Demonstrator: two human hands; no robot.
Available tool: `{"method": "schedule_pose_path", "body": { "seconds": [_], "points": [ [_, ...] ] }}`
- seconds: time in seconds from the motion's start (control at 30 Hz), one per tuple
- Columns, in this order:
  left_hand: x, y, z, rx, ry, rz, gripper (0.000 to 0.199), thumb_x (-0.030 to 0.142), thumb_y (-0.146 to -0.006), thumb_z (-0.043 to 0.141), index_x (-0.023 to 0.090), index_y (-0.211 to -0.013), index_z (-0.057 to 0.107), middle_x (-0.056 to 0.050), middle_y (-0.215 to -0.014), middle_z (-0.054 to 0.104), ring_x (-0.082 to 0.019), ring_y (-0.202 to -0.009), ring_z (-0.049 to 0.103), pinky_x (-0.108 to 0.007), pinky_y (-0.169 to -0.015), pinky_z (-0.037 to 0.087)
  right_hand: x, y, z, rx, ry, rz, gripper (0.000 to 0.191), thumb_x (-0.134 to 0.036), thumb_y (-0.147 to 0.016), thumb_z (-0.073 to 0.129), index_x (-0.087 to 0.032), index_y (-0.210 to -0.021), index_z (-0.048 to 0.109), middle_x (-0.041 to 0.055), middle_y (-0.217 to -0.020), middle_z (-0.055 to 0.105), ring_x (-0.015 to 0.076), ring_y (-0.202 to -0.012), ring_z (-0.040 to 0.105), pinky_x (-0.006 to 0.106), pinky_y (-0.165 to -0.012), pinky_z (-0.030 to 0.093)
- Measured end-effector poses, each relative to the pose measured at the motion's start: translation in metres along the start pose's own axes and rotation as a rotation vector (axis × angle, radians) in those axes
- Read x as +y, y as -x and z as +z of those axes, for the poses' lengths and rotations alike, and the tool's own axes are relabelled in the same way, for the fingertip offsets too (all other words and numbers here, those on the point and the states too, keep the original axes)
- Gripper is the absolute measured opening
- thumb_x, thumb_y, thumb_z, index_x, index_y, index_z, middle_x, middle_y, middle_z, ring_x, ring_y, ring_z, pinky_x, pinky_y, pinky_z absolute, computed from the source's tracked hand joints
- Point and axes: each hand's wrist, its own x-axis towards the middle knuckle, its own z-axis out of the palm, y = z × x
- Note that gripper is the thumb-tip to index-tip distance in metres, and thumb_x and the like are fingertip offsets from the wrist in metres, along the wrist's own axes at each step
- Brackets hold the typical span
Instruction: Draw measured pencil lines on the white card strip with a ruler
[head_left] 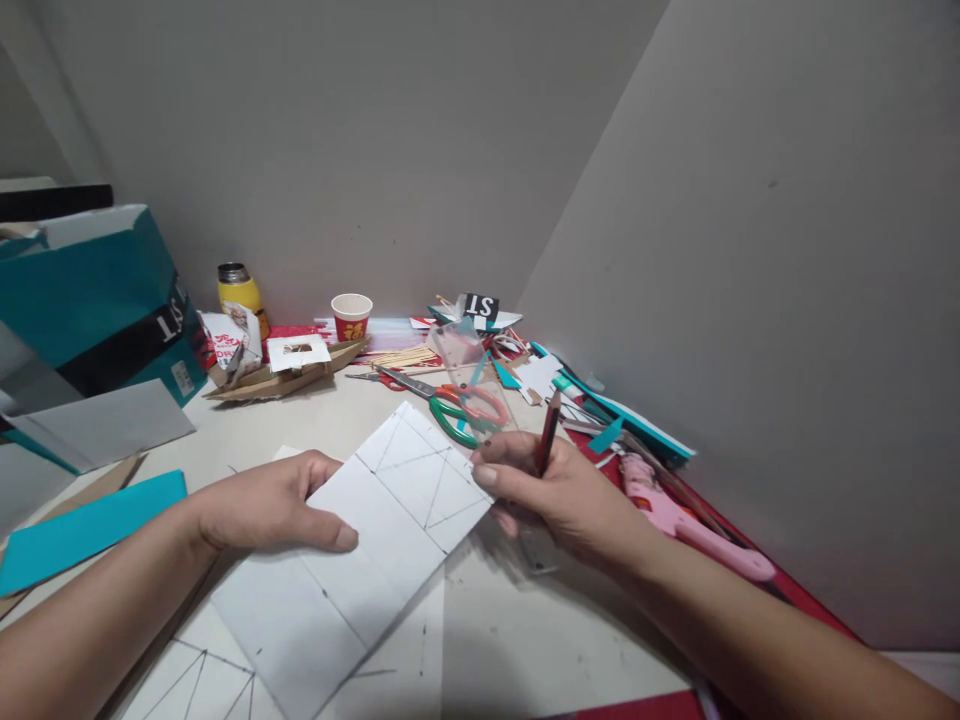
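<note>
My left hand (277, 505) grips a white card (390, 530) by its left edge, thumb on top and fingers underneath. Ruled pencil lines cross the card, forming triangles near its far end. A dark pencil (549, 435) stands up from my right hand (536, 480), held with its sharpened tip upward. The same hand's thumb and fingertips meet the card's right corner. Behind and below that hand shows a clear plastic strip (457, 345), partly hidden; whether the hand touches it I cannot tell. Beneath the card lies white paper (202, 690) with more drawn triangles.
Green-and-orange-handled scissors (454, 410) lie beyond the card. Farther back are a cardboard boat shape (289, 380), a paper cup (352, 318) and a yellow bottle (241, 292). A teal box (90, 300) stands left. Scraps and a pink glue gun (694, 530) line the right wall.
</note>
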Motion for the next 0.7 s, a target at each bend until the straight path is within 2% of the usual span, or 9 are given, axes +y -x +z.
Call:
{"method": "schedule_pose_path", "body": {
  "seconds": [0.17, 0.37, 0.57, 0.7],
  "points": [
    [-0.002, -0.003, -0.001, 0.034, 0.047, 0.028, 0.031, 0.035, -0.075, 0.087, 0.022, -0.103, 0.082, -0.003, -0.095, 0.082, -0.017, -0.081, 0.073, -0.022, -0.074, 0.057, -0.006, 0.000, 0.000, 0.039, 0.034, -0.011, 0.033, -0.047, -0.078, 0.082, -0.016, -0.086, 0.071, -0.0038, -0.051, 0.059, 0.0092, -0.043, 0.052, 0.022, -0.046, 0.035],
    [-0.004, -0.004, 0.001, 0.073, 0.098, 0.047, 0.038, 0.037, -0.073, 0.089, 0.021, -0.107, 0.082, -0.005, -0.092, 0.082, -0.018, -0.079, 0.074, -0.023, -0.073, 0.058, -0.011, -0.002, 0.000, 0.056, 0.008, 0.005, 0.037, -0.049, -0.073, 0.085, -0.017, -0.084, 0.070, 0.0021, -0.072, 0.073, 0.0081, -0.044, 0.055, 0.022, -0.045, 0.034],
    [-0.004, -0.004, 0.002, 0.092, 0.142, 0.044, 0.039, 0.034, -0.071, 0.090, 0.018, -0.106, 0.082, -0.007, -0.091, 0.082, -0.018, -0.078, 0.075, -0.023, -0.073, 0.058, -0.008, -0.003, 0.000, 0.061, -0.028, 0.015, 0.045, -0.054, -0.070, 0.087, -0.016, -0.085, 0.069, 0.0026, -0.072, 0.073, 0.0087, -0.045, 0.057, 0.022, -0.044, 0.032],
    [-0.005, -0.005, 0.002, 0.146, 0.181, 0.053, 0.042, 0.034, -0.070, 0.090, 0.018, -0.107, 0.081, -0.009, -0.092, 0.082, -0.019, -0.077, 0.076, -0.024, -0.070, 0.059, -0.006, -0.003, -0.001, 0.068, -0.034, -0.029, 0.044, -0.057, -0.077, 0.082, -0.015, -0.087, 0.070, 0.0038, -0.074, 0.073, 0.0089, -0.046, 0.057, 0.022, -0.045, 0.032]
  ]
}}
